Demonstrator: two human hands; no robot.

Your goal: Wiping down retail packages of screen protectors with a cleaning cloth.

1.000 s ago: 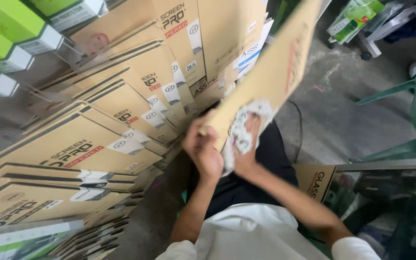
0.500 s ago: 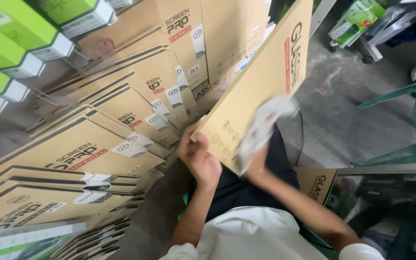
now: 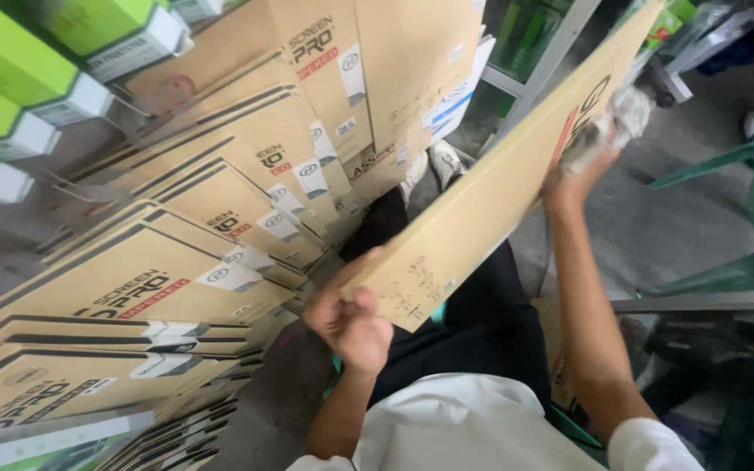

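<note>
Head view shows a long flat cardboard box [image 3: 490, 196], probably stiff, light and awkward, so best held at both ends, slanting from centre frame to upper right, with the left hand [image 3: 348, 318] clenched on its lower corner and the right hand [image 3: 588, 157] pressing a cloth [image 3: 628, 113] near its upper end.

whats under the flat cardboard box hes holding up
Under the flat cardboard box show dark trousers, a shoe and grey floor; the rest is covered.

Tan flat cartons [image 3: 176, 262], white labels [image 3: 311, 170]
</note>
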